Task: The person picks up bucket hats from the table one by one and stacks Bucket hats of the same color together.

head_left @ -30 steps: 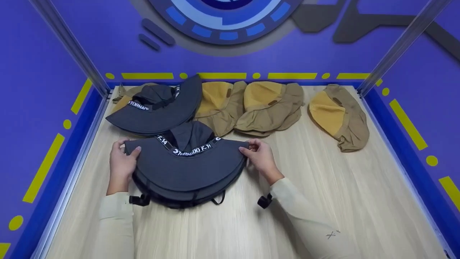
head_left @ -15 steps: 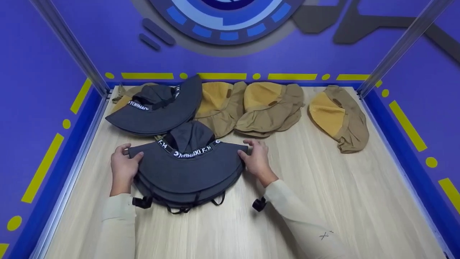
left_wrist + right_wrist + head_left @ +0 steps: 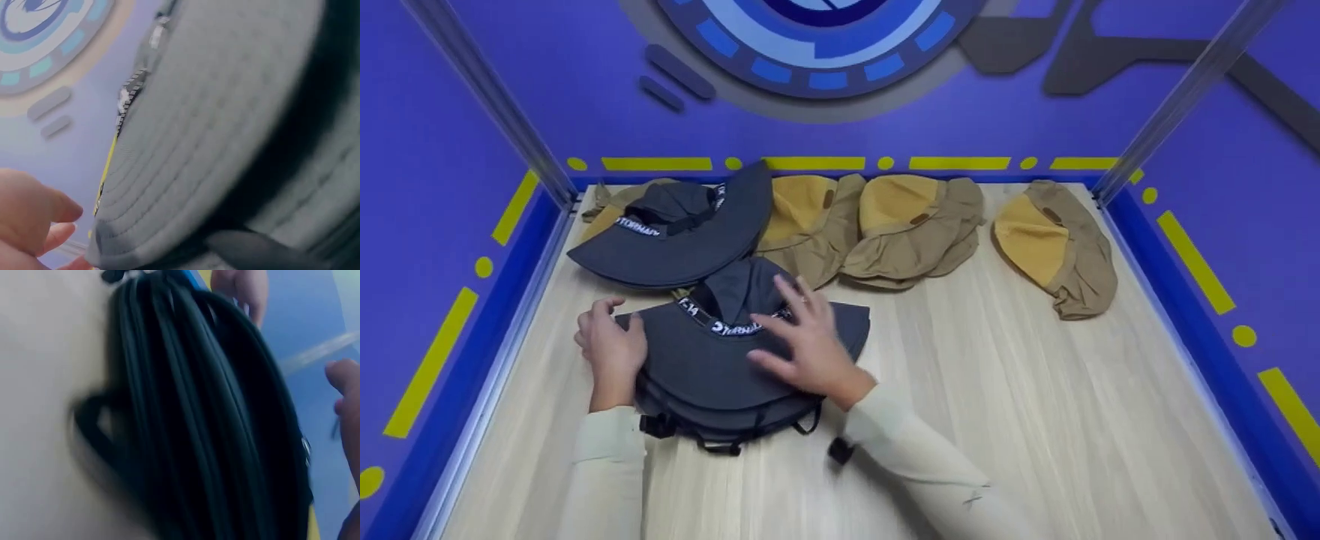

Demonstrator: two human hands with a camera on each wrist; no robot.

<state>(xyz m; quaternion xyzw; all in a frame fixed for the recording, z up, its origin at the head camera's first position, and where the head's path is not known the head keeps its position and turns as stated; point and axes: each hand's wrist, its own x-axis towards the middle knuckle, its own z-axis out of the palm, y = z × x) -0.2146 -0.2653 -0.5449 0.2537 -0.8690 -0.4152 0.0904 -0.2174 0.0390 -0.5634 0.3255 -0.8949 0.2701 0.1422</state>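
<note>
A stack of dark grey wide-brimmed hats point(image 3: 697, 367) lies mid-left in the head view, white lettering on its band and black straps below. My left hand point(image 3: 611, 345) is at the brim's left corner. In the left wrist view its thumb point(image 3: 64, 205) is apart from the grey brim point(image 3: 197, 140), while a lower finger seems to touch the corner. My right hand point(image 3: 810, 345) is over the right part of the top hat with fingers spread; contact cannot be made out. In the right wrist view the stacked brims point(image 3: 197, 394) show edge-on.
Behind the stack, another dark grey hat point(image 3: 682, 255) overlaps a tan and yellow hat point(image 3: 600, 221). More tan hats point(image 3: 810, 225) point(image 3: 915, 232) line the back, with one tan hat point(image 3: 1057, 247) apart at right. Blue-purple walls point(image 3: 840, 139) enclose the wooden tabletop point(image 3: 997, 390).
My right hand has left the brim's right corner and moved left over the top hat, fingers spreading. The left hand stays at the left corner, its thumb slightly drawn back. The head view shifts slightly.
</note>
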